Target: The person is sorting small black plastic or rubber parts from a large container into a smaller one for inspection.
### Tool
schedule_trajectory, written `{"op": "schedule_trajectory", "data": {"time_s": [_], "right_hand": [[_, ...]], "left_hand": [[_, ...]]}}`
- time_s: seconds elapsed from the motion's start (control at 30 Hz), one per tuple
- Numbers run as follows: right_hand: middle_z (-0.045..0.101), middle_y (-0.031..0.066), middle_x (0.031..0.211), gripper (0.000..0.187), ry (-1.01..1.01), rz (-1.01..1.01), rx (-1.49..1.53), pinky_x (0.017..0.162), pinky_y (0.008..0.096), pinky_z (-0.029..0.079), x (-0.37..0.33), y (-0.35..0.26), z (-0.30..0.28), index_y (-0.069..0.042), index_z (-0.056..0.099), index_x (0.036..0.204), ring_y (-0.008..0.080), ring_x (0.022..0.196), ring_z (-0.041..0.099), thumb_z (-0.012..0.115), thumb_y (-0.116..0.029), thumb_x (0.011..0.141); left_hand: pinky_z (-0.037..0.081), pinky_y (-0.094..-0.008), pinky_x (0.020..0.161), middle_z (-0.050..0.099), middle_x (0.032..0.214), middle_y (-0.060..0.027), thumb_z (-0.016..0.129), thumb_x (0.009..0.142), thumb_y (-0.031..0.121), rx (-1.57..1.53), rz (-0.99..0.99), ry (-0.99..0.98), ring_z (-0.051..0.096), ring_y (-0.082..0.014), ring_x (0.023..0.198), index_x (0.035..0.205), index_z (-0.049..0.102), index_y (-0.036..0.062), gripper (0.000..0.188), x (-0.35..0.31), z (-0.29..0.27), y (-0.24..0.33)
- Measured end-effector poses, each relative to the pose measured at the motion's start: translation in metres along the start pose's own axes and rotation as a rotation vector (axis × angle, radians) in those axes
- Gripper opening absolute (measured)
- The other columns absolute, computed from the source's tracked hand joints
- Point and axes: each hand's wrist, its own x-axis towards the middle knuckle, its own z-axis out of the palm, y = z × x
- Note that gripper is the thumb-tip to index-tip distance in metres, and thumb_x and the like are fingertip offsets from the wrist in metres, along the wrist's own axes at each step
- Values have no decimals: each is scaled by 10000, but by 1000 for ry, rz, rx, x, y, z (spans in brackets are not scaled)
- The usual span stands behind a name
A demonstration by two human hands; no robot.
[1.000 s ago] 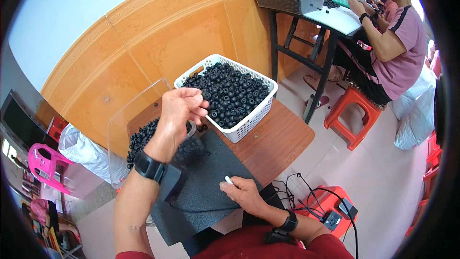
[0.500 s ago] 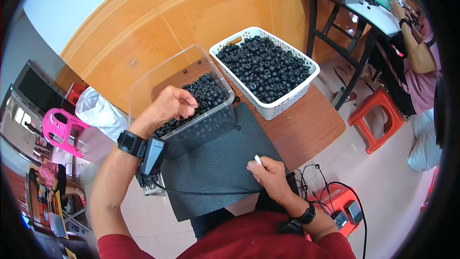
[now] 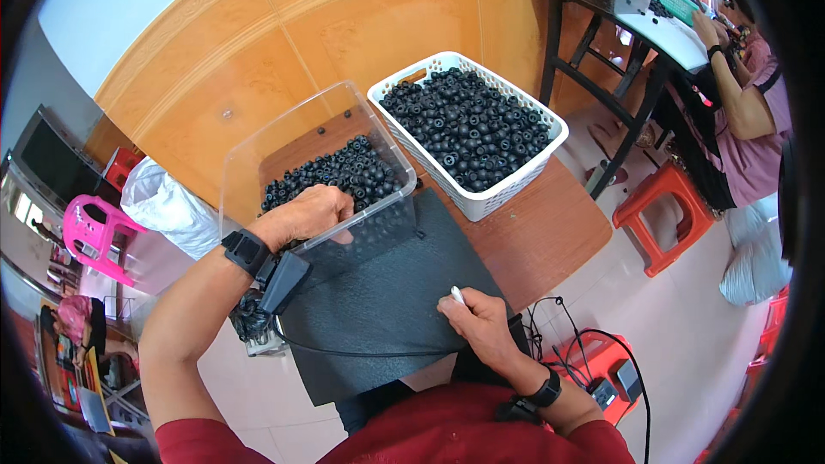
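Observation:
My left hand [image 3: 316, 213] reaches into a clear plastic bin [image 3: 385, 220], its fingers curled down at the near wall beside small black ring-like pieces [image 3: 344, 170]. A fingertip shows faintly through the plastic; whether a piece is between the fingers is hidden. Over the right part of a dark sheet [image 3: 378, 314], my right hand [image 3: 485, 325] is closed around a small white stick-like tool [image 3: 457, 295]. Only the tool's pale end sticks out above the thumb. To the right of the bin stands a white perforated basket [image 3: 509, 192], heaped with similar black pieces [image 3: 468, 129].
Bin and basket rest on a brown wooden board [image 3: 550, 236]. A cable [image 3: 369, 351] runs from my left wrist across the sheet. Red stools [image 3: 666, 215] stand at right, one carrying black adapters [image 3: 606, 391]. Another person [image 3: 748, 112] works at a table, upper right.
My left hand has moved down and toward the bin's near wall, into the pieces. My right hand stays closed on the white tool, nearly still. The whole view has shifted slightly.

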Motion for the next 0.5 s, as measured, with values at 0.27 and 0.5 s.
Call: {"op": "schedule_trajectory", "data": {"time_s": [0.27,0.5], "right_hand": [[431,-44,578,309,1,-4,-7,472,229,308,-3,6,2,-29,502,659,37,550,383,597,-209,892],[435,-54,586,284,-25,27,14,478,214,292,-12,-10,3,-36,528,674,28,549,377,590,-202,896]], "left_hand": [[463,-259,556,636,684,-56,666,761,67,-607,-150,317,580,-123,617,839,647,6,101,-43,-19,4],[481,-218,585,648,819,-108,679,815,128,-1140,152,552,584,-112,662,971,594,-23,234,-122,-8,79]]}}
